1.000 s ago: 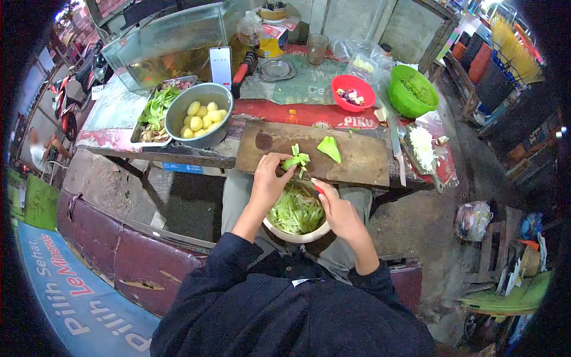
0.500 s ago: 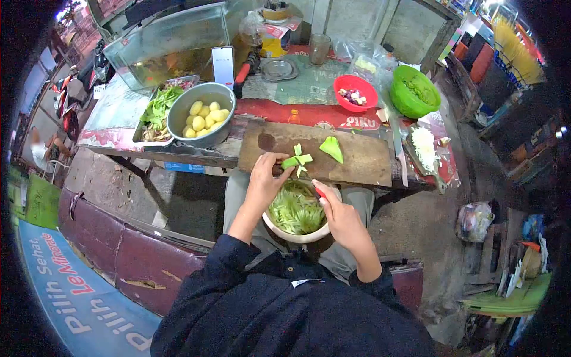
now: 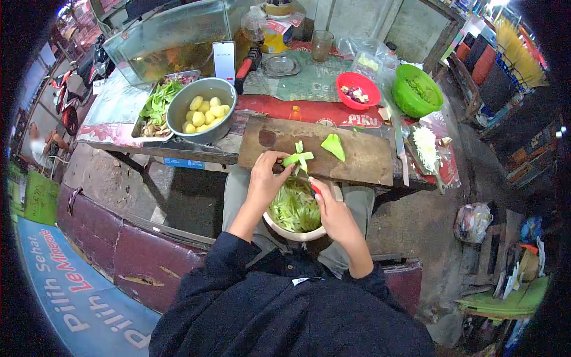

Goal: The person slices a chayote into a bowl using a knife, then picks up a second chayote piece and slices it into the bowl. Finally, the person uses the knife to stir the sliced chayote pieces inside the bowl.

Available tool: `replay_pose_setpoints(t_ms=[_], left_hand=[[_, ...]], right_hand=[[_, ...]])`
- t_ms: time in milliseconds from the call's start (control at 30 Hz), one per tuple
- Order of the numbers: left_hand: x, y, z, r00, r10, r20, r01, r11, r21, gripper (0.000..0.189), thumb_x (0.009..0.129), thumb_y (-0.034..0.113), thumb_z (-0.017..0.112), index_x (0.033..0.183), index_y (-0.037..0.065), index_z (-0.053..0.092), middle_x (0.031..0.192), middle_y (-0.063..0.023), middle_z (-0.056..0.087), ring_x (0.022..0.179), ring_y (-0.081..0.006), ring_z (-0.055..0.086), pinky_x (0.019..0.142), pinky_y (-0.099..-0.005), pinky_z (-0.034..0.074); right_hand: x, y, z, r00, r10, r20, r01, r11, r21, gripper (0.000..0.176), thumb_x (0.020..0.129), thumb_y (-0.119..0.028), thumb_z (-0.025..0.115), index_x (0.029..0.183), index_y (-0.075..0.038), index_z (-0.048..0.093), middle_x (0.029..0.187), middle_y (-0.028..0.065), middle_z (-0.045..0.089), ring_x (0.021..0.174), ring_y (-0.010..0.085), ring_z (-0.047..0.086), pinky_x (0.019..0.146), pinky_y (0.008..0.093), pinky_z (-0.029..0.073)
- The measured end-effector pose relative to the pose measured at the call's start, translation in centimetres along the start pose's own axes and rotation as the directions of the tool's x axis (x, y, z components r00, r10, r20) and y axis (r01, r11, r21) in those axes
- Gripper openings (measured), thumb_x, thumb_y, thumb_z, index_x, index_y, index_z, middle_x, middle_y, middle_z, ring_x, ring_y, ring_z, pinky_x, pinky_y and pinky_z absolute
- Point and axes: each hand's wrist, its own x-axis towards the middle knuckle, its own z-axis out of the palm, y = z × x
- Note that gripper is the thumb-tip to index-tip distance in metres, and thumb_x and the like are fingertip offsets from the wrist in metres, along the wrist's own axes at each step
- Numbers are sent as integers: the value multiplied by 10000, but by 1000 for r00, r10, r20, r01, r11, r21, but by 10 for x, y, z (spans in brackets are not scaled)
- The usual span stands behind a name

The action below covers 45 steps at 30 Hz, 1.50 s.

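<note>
My left hand (image 3: 267, 175) is closed on a piece of pale green vegetable (image 3: 292, 159), which looks like chayote, at the front edge of a wooden cutting board (image 3: 369, 160). Cut sticks of it point in several directions. In my right hand (image 3: 334, 209) is a small red-handled knife (image 3: 314, 189), its blade close to the vegetable and hard to make out. Below both hands, a pale bowl (image 3: 303, 236) between my knees holds thin green shreds (image 3: 294, 208). Another green wedge (image 3: 333, 146) lies on the board, touched by neither hand.
Left on the table are a grey pot (image 3: 208, 134) of peeled potatoes, a tray of greens (image 3: 159, 104) and an upright phone (image 3: 224, 60). A red bowl (image 3: 358, 105), a green basket (image 3: 410, 107), a large knife (image 3: 401, 157) and chopped white pieces (image 3: 424, 146) are on the right.
My right hand has shifted slightly up and left with the knife, nearer the vegetable piece. My left hand keeps its hold in nearly the same place.
</note>
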Motion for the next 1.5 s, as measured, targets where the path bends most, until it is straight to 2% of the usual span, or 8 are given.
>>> replay_pose_setpoints(t_ms=[133,433,500,733,833,933,1100,1500], left_hand=[[-1,0,-1,999,-32,4,32,999,-1,246,812,65,809,1021,31,684,964,-126,690,900,-311,665,801,-393,533],[-2,-1,0,1000,-30,-3,30,1000,3,248,817,72,813,1026,28,685,983,-138,696,915,-319,680,815,-388,538],[-1,-2,-1,999,-43,3,43,999,-7,245,815,72,814,1020,29,687,982,-137,698,914,-319,680,816,-388,538],[-2,0,-1,999,-45,4,45,999,-15,246,814,75,816,1014,20,684,975,-140,698,922,-322,677,822,-393,533],[-5,-5,0,1000,-13,-2,13,1000,15,267,815,82,821,1030,19,678,982,-147,696,931,-323,675,827,-397,531],[-3,-1,-3,1000,17,6,-18,999,32,287,816,92,825,1047,22,670,989,-147,694,939,-327,672,829,-401,530],[-2,2,-7,1000,5,5,-5,1000,-8,292,820,102,826,1053,27,666,996,-143,690,939,-333,664,824,-408,528],[-2,-3,-8,999,-12,47,12,1000,8,255,796,36,800,1011,20,665,977,-128,674,894,-282,665,801,-382,547]], right_hand=[[-8,20,8,984,-123,-131,126,992,12,410,1100,-272,403,1509,-261,400,1037,322,675,935,541,645,795,611,506],[-14,-4,0,966,-195,-169,203,979,30,410,1103,-251,382,1512,-229,397,1105,309,668,954,544,637,821,603,503],[-11,-8,0,985,-126,-116,134,989,67,414,1107,-259,385,1518,-212,395,1371,212,600,1153,495,592,945,546,496],[0,7,16,970,-197,-145,208,976,64,417,1109,-262,381,1522,-203,377,1378,220,594,1149,503,593,949,549,497],[-16,11,9,997,-42,-58,46,997,64,418,1111,-264,377,1524,-199,376,1384,222,590,1160,503,591,953,545,497],[-23,10,5,966,-192,-173,204,977,58,422,1099,-236,390,1520,-214,372,1118,312,667,971,534,642,821,601,500],[-22,-10,-1,988,-106,-111,116,989,94,417,1114,-249,367,1527,-199,381,1374,223,597,1164,501,593,959,542,490],[2,4,26,983,-135,-126,151,981,126,406,1112,-212,377,1511,-142,392,1392,236,584,1213,485,580,1008,510,480]])
